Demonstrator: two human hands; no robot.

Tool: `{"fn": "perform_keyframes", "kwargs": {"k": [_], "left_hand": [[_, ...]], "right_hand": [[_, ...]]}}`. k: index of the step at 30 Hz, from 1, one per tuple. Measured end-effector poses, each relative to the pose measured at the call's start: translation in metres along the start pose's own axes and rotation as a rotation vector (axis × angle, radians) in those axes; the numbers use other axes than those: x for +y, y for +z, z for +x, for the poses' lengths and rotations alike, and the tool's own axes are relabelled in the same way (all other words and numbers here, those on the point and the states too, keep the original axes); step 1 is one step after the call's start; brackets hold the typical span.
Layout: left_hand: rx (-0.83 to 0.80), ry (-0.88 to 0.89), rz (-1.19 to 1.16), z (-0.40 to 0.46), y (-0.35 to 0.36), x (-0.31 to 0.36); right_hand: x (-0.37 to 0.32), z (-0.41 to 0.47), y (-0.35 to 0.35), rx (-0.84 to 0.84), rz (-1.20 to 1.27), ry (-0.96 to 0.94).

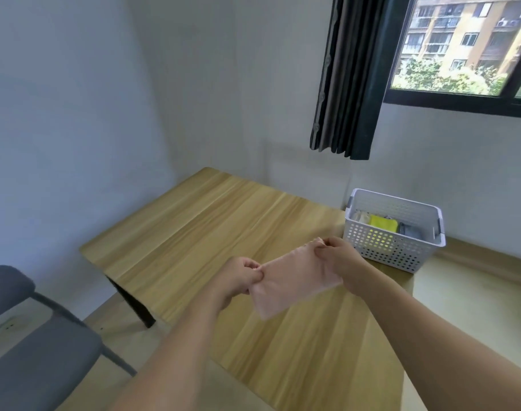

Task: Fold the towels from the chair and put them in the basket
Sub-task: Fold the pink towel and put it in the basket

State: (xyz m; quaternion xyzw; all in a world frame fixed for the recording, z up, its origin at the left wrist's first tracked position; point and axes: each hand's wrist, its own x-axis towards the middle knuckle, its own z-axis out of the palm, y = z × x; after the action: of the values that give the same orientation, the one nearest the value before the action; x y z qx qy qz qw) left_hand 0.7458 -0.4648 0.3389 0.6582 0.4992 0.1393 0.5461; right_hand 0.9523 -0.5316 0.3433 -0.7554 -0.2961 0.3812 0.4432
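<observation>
A pale pink towel (pixel 292 283) hangs stretched above the wooden table (pixel 211 221), folded into a narrow band. My left hand (pixel 238 277) pinches its near left corner. My right hand (pixel 339 256) pinches its far right corner. A white perforated basket (pixel 390 247) stands on the table's right end, just beyond my right hand. Inside it lie a yellow towel (pixel 382 222), a pale one (pixel 360 217) and a grey one (pixel 409 229). The grey chair (pixel 42 360) is at the lower left, with no towel visible on its seat.
A white wall runs behind the table. A dark curtain (pixel 351 78) hangs beside a window (pixel 467 46) at the upper right. The table's black leg (pixel 134 304) stands near the chair.
</observation>
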Motion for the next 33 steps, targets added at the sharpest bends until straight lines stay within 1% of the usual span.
{"fn": "perform_keyframes", "kwargs": {"k": [5,9,12,15,19,22,24,27,30,33], "left_hand": [[-0.015,-0.003,-0.011,0.032,0.081,0.038],[0.068,0.002,-0.024,0.062,0.139,0.078],[0.094,0.023,-0.01,0.074,0.178,0.106],[0.127,0.108,0.054,0.086,0.208,0.139],[0.103,0.299,0.219,0.115,0.239,0.181],[0.136,0.339,0.327,0.159,0.258,0.201],[0.16,0.297,0.417,0.192,0.272,0.211],[0.231,0.198,0.559,0.245,0.293,0.223],[0.318,0.066,0.68,0.3,0.314,0.227],[0.308,-0.112,0.731,0.342,0.335,0.219]], "right_hand": [[0.02,0.05,-0.078,0.018,-0.035,-0.036],[0.017,0.101,-0.138,-0.007,-0.111,-0.13],[0.01,0.131,-0.179,-0.058,-0.183,-0.175],[-0.005,0.158,-0.214,-0.067,-0.208,-0.261],[-0.019,0.199,-0.256,0.03,-0.265,-0.379],[-0.019,0.246,-0.283,0.043,-0.313,-0.417],[-0.015,0.282,-0.297,0.04,-0.368,-0.424],[-0.012,0.339,-0.308,-0.019,-0.474,-0.456],[-0.001,0.396,-0.305,-0.109,-0.534,-0.47],[0.021,0.44,-0.292,-0.209,-0.597,-0.456]]}}
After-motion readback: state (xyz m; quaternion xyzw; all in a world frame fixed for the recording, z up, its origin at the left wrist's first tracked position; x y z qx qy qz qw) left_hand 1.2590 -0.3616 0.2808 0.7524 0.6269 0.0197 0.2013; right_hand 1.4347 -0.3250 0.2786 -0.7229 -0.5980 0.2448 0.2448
